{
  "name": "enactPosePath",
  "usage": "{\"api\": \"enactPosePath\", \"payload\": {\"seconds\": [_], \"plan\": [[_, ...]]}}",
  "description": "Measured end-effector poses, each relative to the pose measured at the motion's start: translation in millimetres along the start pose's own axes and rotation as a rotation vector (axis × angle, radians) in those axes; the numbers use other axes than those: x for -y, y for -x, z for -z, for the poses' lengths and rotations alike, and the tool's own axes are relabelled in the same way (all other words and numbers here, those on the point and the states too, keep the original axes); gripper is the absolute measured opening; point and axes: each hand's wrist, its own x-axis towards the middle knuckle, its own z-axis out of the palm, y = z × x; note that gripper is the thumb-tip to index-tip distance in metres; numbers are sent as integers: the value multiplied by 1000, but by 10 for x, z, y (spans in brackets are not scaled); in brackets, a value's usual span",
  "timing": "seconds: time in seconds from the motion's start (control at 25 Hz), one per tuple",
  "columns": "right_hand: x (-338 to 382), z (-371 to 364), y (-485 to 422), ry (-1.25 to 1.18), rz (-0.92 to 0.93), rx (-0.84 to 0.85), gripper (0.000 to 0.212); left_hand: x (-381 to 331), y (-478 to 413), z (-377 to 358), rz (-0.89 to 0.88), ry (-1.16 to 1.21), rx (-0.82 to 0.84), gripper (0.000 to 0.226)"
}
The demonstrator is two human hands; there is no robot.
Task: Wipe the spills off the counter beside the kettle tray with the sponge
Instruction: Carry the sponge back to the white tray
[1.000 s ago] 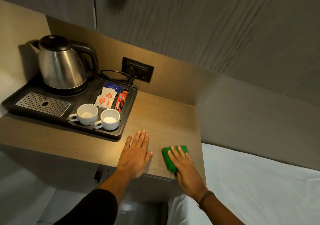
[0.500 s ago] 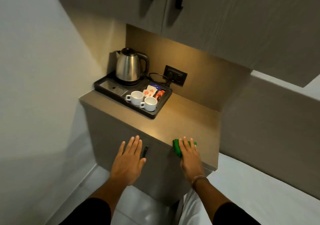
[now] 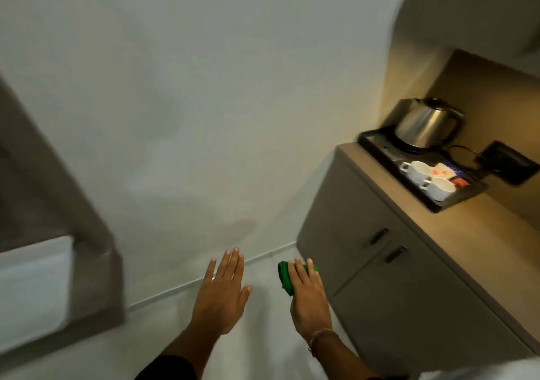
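Left hand (image 3: pixel 220 298): flat, fingers spread, palm down in the air over the floor, holding nothing.
Right hand (image 3: pixel 306 295): palm down, fingers laid over the green sponge (image 3: pixel 285 277), gripping it.
Sponge: under the right hand, off the counter (image 3: pixel 473 222), in front of the cabinet doors.
Kettle tray (image 3: pixel 377 146): on the counter, with the kettle (image 3: pixel 426 122) and 2 white cups (image 3: pixel 429 178).

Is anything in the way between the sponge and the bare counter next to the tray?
Nothing visible. The right hand holds the green sponge off the counter, in front of the cabinet doors; the tray lies farther back.
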Motion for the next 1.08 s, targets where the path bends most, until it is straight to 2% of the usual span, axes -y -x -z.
{"api": "enactPosePath", "payload": {"seconds": [0.32, 0.44, 0.6, 0.8, 1.08], "plan": [[2942, -1025, 12, -85, 442, 155, 93, 2309, 1704, 156, 477, 40, -34, 75], [4006, -1341, 35, -119, 519, 211, 89, 3109, 2153, 176, 569, -1, -33, 76], [4965, -1737, -127, -113, 547, 248, 85, 4062, 2365, 251, 644, -3, -37, 76], [5549, -2318, -499, -58, 525, 270, 77, 4921, 2229, 87, 578, -20, -45, 77], [5513, -2855, -558, 186, 528, 386, 85, 5151, 2134, -369, 519, 12, 22, 77]]}}
